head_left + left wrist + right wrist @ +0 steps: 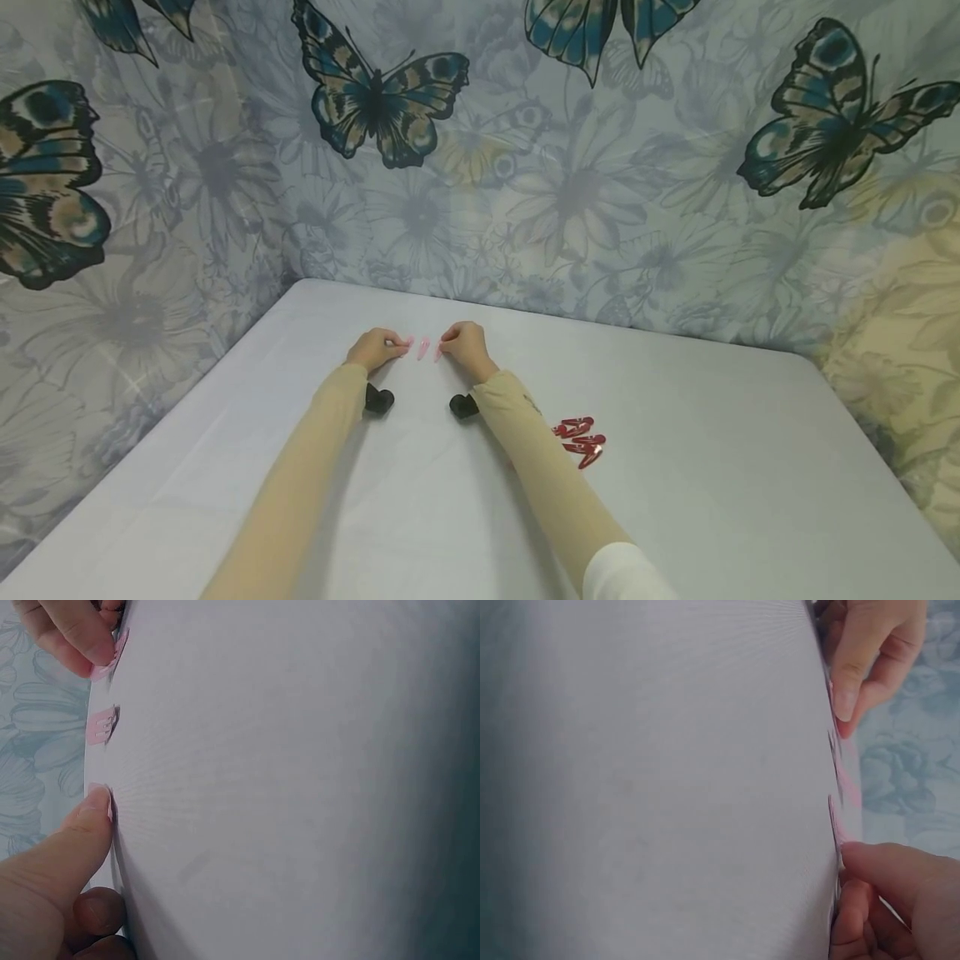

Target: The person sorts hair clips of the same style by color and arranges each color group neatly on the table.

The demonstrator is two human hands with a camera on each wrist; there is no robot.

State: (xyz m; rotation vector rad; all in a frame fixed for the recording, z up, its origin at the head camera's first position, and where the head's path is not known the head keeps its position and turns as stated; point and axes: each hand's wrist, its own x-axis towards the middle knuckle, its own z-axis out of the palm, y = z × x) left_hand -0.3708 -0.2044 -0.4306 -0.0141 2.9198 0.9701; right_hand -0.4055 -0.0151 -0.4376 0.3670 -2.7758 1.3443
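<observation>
Sleeves (pixel 306 467) point to twelve. My left hand (pixel 372 348) and right hand (pixel 468 347) each pinch a pink clip (pixel 408 340), a third clip (pixel 423 347) between; red clips (pixel 583 440) lie at my right's four o'clock.

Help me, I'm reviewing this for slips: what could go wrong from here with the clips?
The left hand and right hand grip the outer pink clips close to the middle pink clip, so a twitch might nudge it. The right sleeve overlaps the red clips in the head view, so drawing back might scatter them; whether it touches is unclear.
</observation>
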